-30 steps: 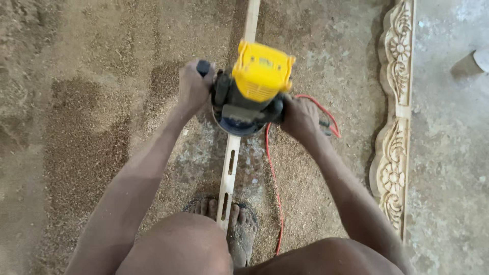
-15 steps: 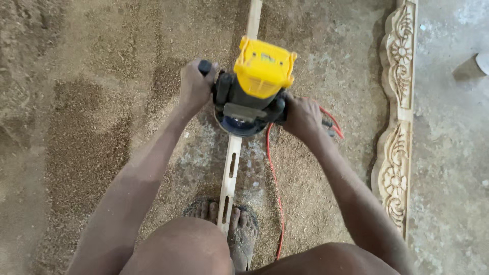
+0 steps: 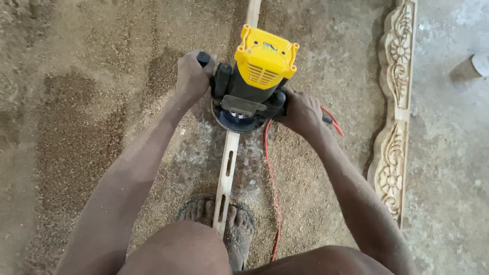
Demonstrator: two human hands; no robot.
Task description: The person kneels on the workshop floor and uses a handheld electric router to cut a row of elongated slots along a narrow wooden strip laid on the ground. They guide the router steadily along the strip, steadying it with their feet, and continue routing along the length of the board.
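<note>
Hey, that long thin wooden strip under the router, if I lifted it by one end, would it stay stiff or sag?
The wooden strip looks long, narrow and thin, so it would probably flex somewhat. Slots cut through it likely weaken it there, so it may snap if bent. It probably weighs little: a foot and the router, gripped by both hands, seem to pin it down.

We observe a yellow-topped router (image 3: 257,81) standing upright on a narrow wooden strip (image 3: 225,173) laid on the sawdust-covered floor (image 3: 76,127). The left hand (image 3: 191,76) is closed around the router's left handle, the right hand (image 3: 301,112) around its right handle. Slots are cut in the strip, and two bare feet (image 3: 219,216) rest on its near end. A red cord (image 3: 271,183) runs beside it. A carved wooden panel (image 3: 395,112) lies well apart, rightward.
</note>
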